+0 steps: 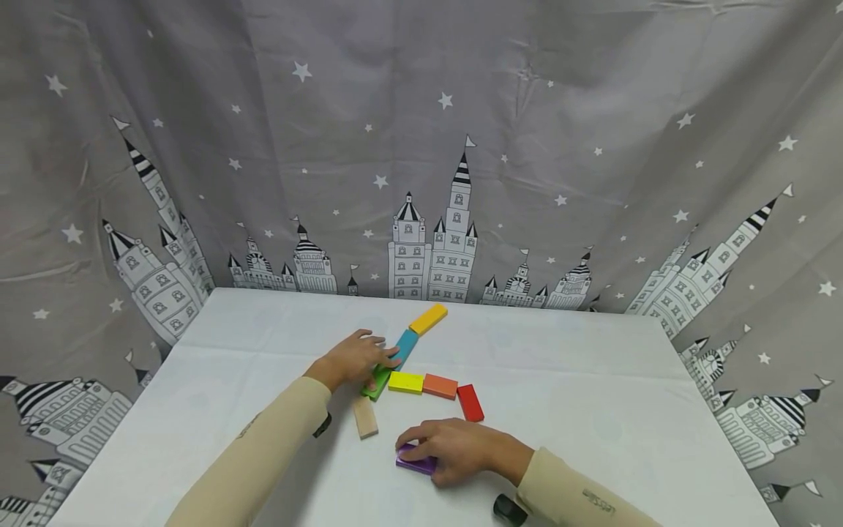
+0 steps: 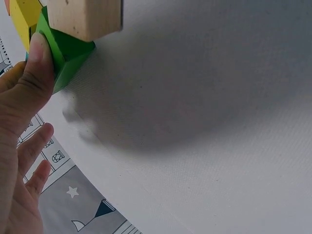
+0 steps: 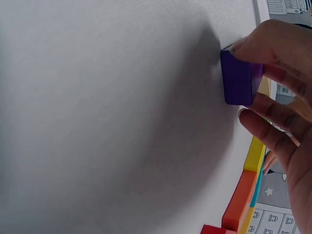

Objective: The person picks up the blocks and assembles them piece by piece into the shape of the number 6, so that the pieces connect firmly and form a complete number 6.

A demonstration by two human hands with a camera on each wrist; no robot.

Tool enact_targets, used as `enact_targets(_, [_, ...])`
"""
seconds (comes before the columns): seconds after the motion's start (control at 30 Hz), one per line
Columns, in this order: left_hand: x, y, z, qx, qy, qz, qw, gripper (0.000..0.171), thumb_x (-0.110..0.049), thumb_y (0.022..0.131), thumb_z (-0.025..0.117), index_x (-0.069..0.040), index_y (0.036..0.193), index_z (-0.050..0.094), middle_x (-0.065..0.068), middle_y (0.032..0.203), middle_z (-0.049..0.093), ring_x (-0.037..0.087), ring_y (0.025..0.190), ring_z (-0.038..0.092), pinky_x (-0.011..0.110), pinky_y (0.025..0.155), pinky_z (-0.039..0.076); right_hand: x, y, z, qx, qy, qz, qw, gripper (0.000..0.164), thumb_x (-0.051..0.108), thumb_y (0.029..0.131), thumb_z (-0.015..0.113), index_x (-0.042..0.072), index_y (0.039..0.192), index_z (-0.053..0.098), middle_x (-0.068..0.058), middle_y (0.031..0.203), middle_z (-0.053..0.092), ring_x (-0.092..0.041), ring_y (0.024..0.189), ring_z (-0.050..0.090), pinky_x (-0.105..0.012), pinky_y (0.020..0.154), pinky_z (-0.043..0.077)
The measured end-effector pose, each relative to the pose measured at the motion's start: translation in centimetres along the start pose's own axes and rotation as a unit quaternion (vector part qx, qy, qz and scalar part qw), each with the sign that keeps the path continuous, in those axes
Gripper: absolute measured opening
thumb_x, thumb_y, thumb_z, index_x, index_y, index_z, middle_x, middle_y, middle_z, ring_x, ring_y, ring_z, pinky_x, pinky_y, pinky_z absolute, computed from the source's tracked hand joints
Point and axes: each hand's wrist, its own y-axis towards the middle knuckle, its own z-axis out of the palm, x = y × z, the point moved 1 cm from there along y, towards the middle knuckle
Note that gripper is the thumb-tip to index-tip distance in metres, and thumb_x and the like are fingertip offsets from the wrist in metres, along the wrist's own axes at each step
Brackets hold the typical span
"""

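Observation:
My left hand [image 1: 356, 359] pinches a green block [image 1: 379, 383], thumb on its near side and a finger reaching past it onto a blue block [image 1: 406, 344]. A plain wooden block [image 1: 365, 419] lies just nearer, its end close to the green one, as the left wrist view also shows. Nearer the front, my right hand [image 1: 457, 448] holds a purple block [image 3: 237, 80] between thumb and fingers, low over the white table [image 1: 579, 417]. Part of the purple block is hidden under the fingers.
Beyond the blue block, an amber block [image 1: 429, 320] continues its slanting line. A yellow block [image 1: 405, 383], an orange block [image 1: 440, 386] and a red block [image 1: 470, 403] branch rightward from the green one. A grey castle-print curtain [image 1: 342, 161] hangs behind the table.

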Motion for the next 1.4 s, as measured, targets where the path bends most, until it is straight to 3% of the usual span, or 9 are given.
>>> enact_targets(0.3, [0.0, 0.0, 0.0, -0.007, 0.001, 0.002, 1.0, 0.062, -0.036, 0.081, 0.074, -0.033, 0.138, 0.052, -0.009, 0.147, 0.044, 0.025, 0.137, 0.039, 0.049, 0.115, 0.022, 0.2, 1.5, 0.1, -0.016, -0.017, -0.012, 1.0, 0.046, 0.025, 0.092, 0.064, 0.024, 0.137, 0.056, 0.008, 0.142, 0.047, -0.007, 0.125, 0.047, -0.023, 0.105, 0.039])
enact_targets(0.57, [0.0, -0.1, 0.0, -0.008, -0.003, 0.002, 1.0, 0.061, -0.036, 0.081, 0.074, -0.033, 0.138, 0.052, -0.008, 0.147, 0.045, 0.025, 0.137, 0.038, 0.049, 0.115, 0.022, 0.3, 2.5, 0.1, -0.036, -0.041, -0.02, 0.998, 0.042, 0.027, 0.093, 0.066, 0.025, 0.134, 0.059, 0.009, 0.139, 0.05, -0.003, 0.118, 0.051, -0.014, 0.099, 0.04])
enact_targets(0.8, [0.0, -0.1, 0.0, -0.009, 0.001, 0.003, 1.0, 0.062, -0.038, 0.08, 0.074, -0.033, 0.138, 0.052, -0.009, 0.147, 0.044, 0.025, 0.137, 0.038, 0.049, 0.115, 0.022, 0.3, 3.4, 0.3, -0.055, -0.044, -0.025, 0.997, 0.037, 0.028, 0.094, 0.064, 0.025, 0.131, 0.062, 0.008, 0.137, 0.052, -0.004, 0.121, 0.051, -0.016, 0.101, 0.04])
enact_targets(1.13, [0.0, -0.2, -0.1, -0.01, -0.001, 0.002, 0.9999, 0.062, -0.036, 0.081, 0.075, -0.033, 0.138, 0.052, -0.009, 0.147, 0.045, 0.025, 0.137, 0.038, 0.049, 0.115, 0.023, 0.4, 4.3, 0.7, -0.104, -0.07, -0.048, 0.991, 0.031, 0.029, 0.095, 0.062, 0.025, 0.125, 0.067, 0.008, 0.133, 0.056, -0.002, 0.106, 0.054, -0.006, 0.092, 0.04])
enact_targets(1.4, [-0.1, -0.2, -0.1, -0.008, -0.007, 0.001, 0.9999, 0.061, -0.035, 0.081, 0.075, -0.033, 0.138, 0.052, -0.009, 0.147, 0.045, 0.025, 0.137, 0.038, 0.049, 0.115, 0.022, 0.6, 4.8, 0.9, -0.103, -0.073, -0.039, 0.991, 0.031, 0.031, 0.095, 0.062, 0.026, 0.126, 0.066, 0.008, 0.133, 0.054, -0.003, 0.109, 0.053, -0.008, 0.093, 0.04])
